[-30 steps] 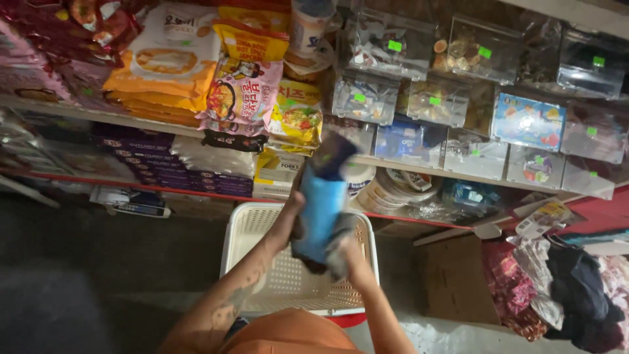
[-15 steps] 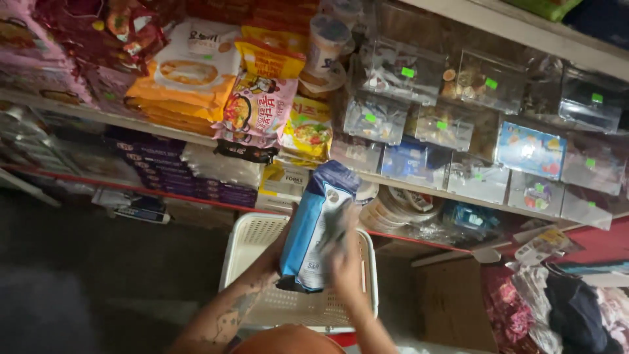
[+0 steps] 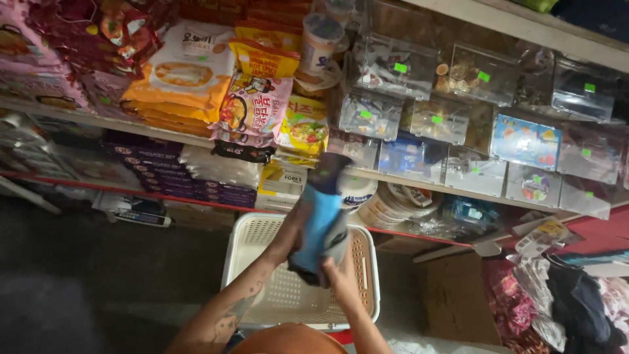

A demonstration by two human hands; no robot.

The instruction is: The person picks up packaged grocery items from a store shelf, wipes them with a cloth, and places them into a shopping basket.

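I hold a tall blue carton (image 3: pixel 320 219) with a dark top upright in both hands, above a white plastic basket (image 3: pixel 367 288). My left hand (image 3: pixel 293 226) grips the carton's left side. My right hand (image 3: pixel 337 272) supports it from below at its right bottom corner. The carton's lower end sits just over the basket's perforated floor, which looks bare.
Shelves ahead hold orange and pink noodle packs (image 3: pixel 190 72), clear plastic boxes with green tags (image 3: pixel 393 98), purple boxes (image 3: pixel 190 183) and stacked white plates (image 3: pixel 393 203). A brown cardboard box (image 3: pixel 452 301) and heaped clothes (image 3: pixel 563 308) lie on the floor to the right.
The carton has turned in my hands, from showing its broad blue face to showing a narrow edge, and has dropped a little toward the basket.
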